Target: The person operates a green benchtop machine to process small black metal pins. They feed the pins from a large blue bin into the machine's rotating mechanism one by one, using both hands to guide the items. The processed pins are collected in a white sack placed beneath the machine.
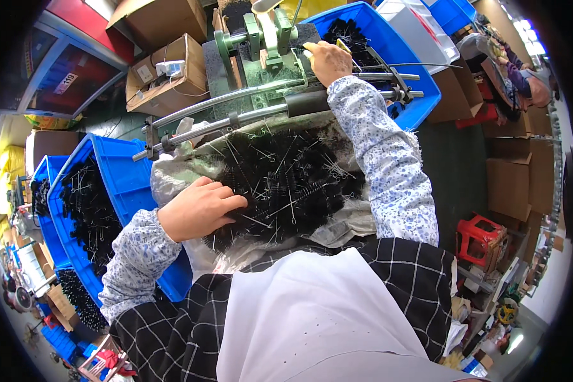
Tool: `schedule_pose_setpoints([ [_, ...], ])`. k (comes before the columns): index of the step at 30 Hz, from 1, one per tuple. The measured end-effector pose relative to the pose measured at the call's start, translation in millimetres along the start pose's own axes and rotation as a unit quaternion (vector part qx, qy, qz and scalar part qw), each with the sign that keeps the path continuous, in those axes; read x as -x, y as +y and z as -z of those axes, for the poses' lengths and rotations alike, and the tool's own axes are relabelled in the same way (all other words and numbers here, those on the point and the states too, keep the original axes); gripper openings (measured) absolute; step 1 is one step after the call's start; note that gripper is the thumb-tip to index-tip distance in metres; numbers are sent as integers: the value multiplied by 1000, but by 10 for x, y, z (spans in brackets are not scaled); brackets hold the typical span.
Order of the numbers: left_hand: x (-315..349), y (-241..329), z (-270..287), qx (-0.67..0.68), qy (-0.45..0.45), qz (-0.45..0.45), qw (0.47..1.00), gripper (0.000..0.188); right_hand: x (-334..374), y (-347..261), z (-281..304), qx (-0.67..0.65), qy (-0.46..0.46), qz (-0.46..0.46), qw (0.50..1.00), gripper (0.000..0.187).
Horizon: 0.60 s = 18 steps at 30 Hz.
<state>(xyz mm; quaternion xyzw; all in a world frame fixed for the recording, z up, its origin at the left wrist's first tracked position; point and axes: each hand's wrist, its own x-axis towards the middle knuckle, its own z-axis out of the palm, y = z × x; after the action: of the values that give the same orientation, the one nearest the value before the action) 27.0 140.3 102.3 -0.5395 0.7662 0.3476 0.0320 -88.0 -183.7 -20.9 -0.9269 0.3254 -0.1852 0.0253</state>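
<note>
A heap of black-bristled wire brushes with looped metal ends [286, 184] lies on a pale plastic sheet [344, 226] in front of me. My left hand [200, 207] rests at the heap's left edge, its fingers loosely spread over the brushes and nothing visibly gripped. Beyond the heap stands a green machine [270, 51] with metal rails [235, 121] across its front. My right hand [330, 62] is at the machine's right side, with yellow covers on the fingertips. Its thumb and fingers are pinched together. Whatever they hold is too small to make out.
Blue bins of black brushes stand at the left [118, 172] and behind my right hand [420, 70]. Opened cardboard boxes [172, 79] sit left of the machine. A red stool [481, 239] is on the right, and another person [509, 63] sits at the far right.
</note>
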Motion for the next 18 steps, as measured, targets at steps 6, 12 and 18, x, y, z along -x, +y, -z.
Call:
schedule_pose_setpoints([
  [6, 13, 97, 195, 123, 11, 46, 991, 38, -62, 47, -121, -18, 1, 24, 1000, 24],
  [12, -15, 99, 394, 206, 22, 41, 977, 31, -60, 113, -70, 28, -2, 48, 998, 27],
  [18, 31, 79, 424, 266, 136, 14, 954, 23, 68, 209, -68, -11, 3, -37, 999, 32],
])
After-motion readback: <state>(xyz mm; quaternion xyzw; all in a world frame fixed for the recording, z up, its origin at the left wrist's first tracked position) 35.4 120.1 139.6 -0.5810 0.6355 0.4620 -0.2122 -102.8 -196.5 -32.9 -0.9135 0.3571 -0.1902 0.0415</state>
